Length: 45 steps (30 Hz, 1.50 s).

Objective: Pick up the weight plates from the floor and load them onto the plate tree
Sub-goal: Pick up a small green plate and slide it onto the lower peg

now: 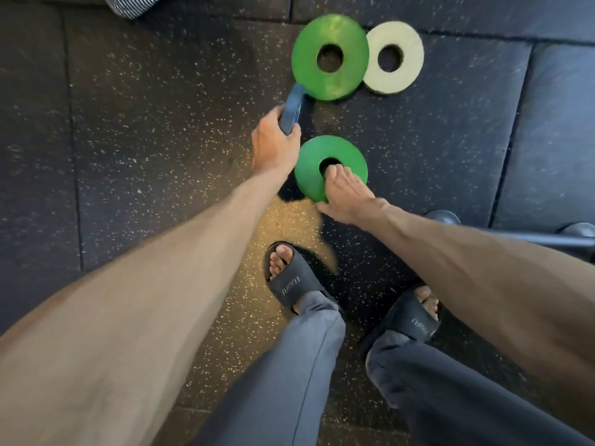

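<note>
While clamping a blue plate (293, 107) edge-up in the left hand (273, 140), just left of the small green plate (309, 169), hooks fingers (333, 173) of the right hand (347, 194) through that plate's centre hole, thumb at its near rim. Lies about flat on the floor (161, 123), hole axis pointing up; probably rigid, dense and slick, best lifted by hole and rim.

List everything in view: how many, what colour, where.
far green plate: one, green, flat on floor, top centre
white plate: one, off-white, flat, right of it
near green plate: one, green, centre, gripped
blue plate: one, blue, on edge, held
floor mats: several, black speckled, throughout
striped cloth: one, grey-white, top left edge
dark metal object: one, right edge
slides: two, black, on feet
left hand: one, grips blue plate
right hand: one, fingers in near green plate's hole
</note>
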Motion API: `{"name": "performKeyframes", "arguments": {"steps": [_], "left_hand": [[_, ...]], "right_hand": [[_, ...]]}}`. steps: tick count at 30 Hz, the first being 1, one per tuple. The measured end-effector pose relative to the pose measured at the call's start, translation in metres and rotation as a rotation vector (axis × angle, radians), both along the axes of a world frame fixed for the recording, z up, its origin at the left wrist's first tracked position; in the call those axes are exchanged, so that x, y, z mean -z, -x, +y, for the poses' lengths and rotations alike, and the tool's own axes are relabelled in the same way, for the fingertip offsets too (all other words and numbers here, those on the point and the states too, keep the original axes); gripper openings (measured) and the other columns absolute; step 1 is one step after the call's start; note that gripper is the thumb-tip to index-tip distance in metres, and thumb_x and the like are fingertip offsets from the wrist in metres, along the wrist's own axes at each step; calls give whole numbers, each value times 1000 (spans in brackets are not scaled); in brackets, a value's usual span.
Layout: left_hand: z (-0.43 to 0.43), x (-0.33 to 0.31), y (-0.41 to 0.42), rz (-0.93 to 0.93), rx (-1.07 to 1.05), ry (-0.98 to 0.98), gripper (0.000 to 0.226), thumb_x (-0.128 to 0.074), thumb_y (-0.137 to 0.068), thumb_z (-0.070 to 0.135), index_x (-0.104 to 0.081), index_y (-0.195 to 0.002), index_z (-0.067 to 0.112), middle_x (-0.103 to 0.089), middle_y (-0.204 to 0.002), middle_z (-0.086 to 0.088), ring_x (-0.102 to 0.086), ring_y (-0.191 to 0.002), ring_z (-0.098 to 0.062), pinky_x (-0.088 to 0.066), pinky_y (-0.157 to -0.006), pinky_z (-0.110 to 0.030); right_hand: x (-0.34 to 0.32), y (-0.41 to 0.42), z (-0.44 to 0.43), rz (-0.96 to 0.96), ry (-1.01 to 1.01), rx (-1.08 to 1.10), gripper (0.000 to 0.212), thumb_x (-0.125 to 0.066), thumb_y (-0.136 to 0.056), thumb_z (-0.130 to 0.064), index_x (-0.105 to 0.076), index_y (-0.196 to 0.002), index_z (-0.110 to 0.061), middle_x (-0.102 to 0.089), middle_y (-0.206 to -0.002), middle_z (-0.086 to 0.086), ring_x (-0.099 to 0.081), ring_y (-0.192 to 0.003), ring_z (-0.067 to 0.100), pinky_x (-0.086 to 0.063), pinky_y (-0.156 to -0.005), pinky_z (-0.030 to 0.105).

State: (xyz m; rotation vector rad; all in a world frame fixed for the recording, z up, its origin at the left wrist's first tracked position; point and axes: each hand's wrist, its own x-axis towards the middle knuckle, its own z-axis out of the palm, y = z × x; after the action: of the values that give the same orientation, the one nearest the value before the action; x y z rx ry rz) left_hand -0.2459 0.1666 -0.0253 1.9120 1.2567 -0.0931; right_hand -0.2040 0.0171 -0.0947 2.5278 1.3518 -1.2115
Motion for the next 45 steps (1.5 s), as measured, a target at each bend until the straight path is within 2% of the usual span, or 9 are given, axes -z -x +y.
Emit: {"name": "performKeyframes", "arguments": {"steps": [3,7,11,19,26,33,40,43,45], "left_hand": [[-18,-32,6,64,77,50,31,-60,-94,18,-66,-123,15,-71,-115,-6,-64,-107,-24,-37,-76,-18],[-41,-102,5,152,285,72,35,-62,-94,21,-63,-129,16,-68,-123,-8,-61,-114,-29,-45,-84,-28],[-64,-199,0,168,463,105,42,-64,-93,20,-61,-135,18,-67,-129,-5,-63,-116,-25,-46,-90,-27],[-132,-419,-7,239,717,157,39,-68,-91,19,-65,-130,21,-69,-122,-7,-63,-113,-25,-41,-88,-24],[-201,-548,4,183,922,164,29,-69,-90,28,-70,-117,18,-72,-108,-6,-65,-103,-22,-44,-81,-27],[-277,-613,28,99,1236,125,29,-68,-91,29,-70,-117,18,-72,-105,-3,-65,-98,-18,-39,-75,-25],[-400,-655,47,33,1648,103,24,-71,-88,24,-73,-111,15,-67,-85,2,-59,-79,-7,-40,-68,-23],[-461,-663,49,50,1802,150,18,-71,-89,21,-75,-106,17,-69,-79,2,-58,-64,-5,-50,-68,-29],[-505,-668,49,108,1883,209,15,-71,-89,22,-74,-104,25,-75,-84,-4,-69,-69,-16,-59,-76,-38]], "right_hand": [[-51,-9,2,107,57,132,64,-60,-89,-42,-42,-129,5,-51,-128,22,-47,-121,39,-41,-99,44],[-135,-21,-21,116,56,176,37,-54,-97,-29,-52,-121,0,-60,-118,20,-51,-114,35,-44,-90,43],[-236,-22,-60,140,39,209,38,-61,-93,-35,-60,-119,-8,-65,-116,14,-55,-116,33,-43,-94,42],[-476,-18,-153,182,-92,381,27,-66,-88,-23,-68,-110,-7,-72,-107,15,-66,-102,33,-50,-87,36],[-626,21,-243,124,-190,567,29,-66,-89,-28,-71,-106,-6,-74,-102,10,-70,-95,28,-51,-83,34],[-700,108,-332,39,-163,951,23,-69,-89,-31,-68,-99,-10,-73,-99,12,-68,-97,30,-49,-80,36],[-736,203,-437,-89,-132,1345,25,-66,-89,-30,-63,-104,-10,-69,-104,13,-65,-97,31,-52,-82,40],[-730,238,-483,-93,-124,1545,29,-65,-87,-29,-52,-110,-19,-67,-110,9,-64,-98,29,-54,-85,45],[-723,257,-514,-82,-145,1689,35,-63,-88,-28,-44,-117,-25,-66,-111,9,-65,-97,29,-55,-85,47]]}}
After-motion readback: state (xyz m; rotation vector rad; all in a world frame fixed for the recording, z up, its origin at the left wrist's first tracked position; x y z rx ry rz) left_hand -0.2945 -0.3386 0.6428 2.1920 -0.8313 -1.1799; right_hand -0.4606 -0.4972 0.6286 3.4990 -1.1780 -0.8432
